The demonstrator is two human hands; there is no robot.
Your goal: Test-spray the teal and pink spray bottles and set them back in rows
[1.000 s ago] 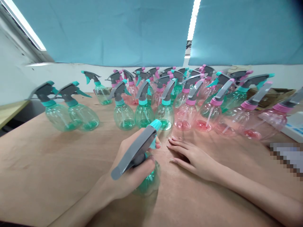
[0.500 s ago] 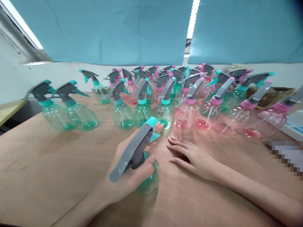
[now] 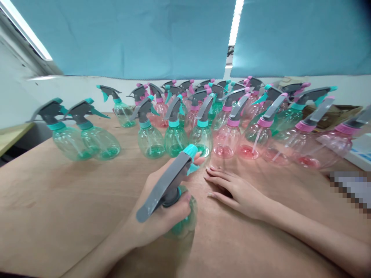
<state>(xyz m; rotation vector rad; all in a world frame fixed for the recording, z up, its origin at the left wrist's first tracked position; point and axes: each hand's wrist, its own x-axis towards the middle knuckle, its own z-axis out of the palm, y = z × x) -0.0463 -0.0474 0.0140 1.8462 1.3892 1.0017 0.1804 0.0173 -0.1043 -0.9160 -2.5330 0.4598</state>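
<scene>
My left hand [image 3: 162, 214] is wrapped round the neck of a green see-through spray bottle [image 3: 181, 222] standing on the wooden table [image 3: 58, 208]. Its grey spray head [image 3: 166, 181] with a teal nozzle points away from me, and one finger reaches up by the trigger. My right hand [image 3: 234, 191] lies flat on the table just right of the bottle, fingers stretched out and together, holding nothing.
Several green spray bottles [image 3: 150, 135] and pink spray bottles [image 3: 232, 135] stand crowded across the table's far half. Two more green ones [image 3: 84, 135] stand apart at the left. A cardboard box [image 3: 333, 116] and a white object [image 3: 359, 150] sit at the right.
My left hand's finger shifted on the trigger and the spray head rocked slightly. The right hand has stayed flat in place.
</scene>
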